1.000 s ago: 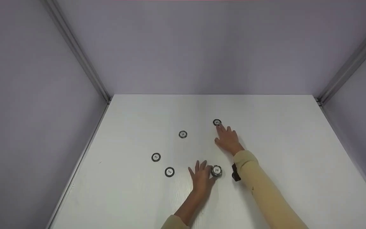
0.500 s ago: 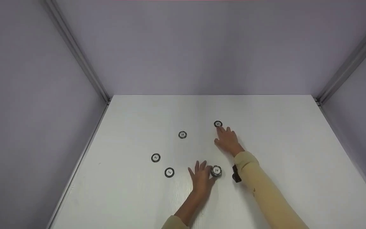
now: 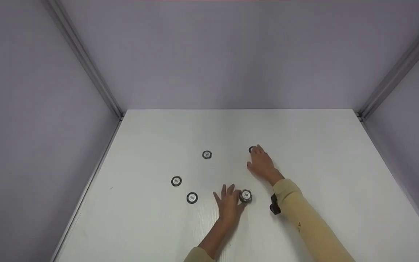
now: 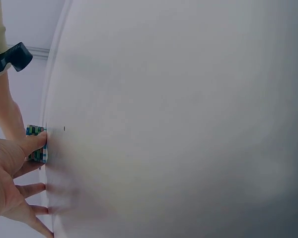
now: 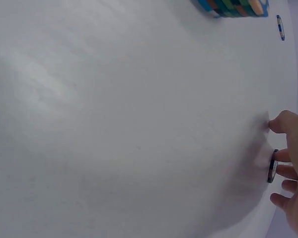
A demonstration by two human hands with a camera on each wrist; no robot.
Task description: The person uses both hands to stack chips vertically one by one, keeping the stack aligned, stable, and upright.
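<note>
Left grip (image 3: 228, 203): fingers spread and flat on the white surface (image 3: 322, 153), thumb against the side of a short chip stack (image 3: 246, 195) just to its right; nothing clenched. In the left wrist view the thumb (image 4: 36, 142) presses the stack's striped edge (image 4: 37, 144). Right grip (image 3: 262, 163): farther back, fingers extended, fingertips on a lone chip (image 3: 251, 149), half hiding it; the right wrist view shows that chip (image 5: 272, 166) on edge under the fingertips, touching the surface. Black wrist mount (image 3: 275, 205) sits beside the stack. Loose chips lie flat to the left, well apart: near one (image 3: 192, 198), next (image 3: 176, 181), far one (image 3: 206, 155). Grey walls enclose the surface.
</note>
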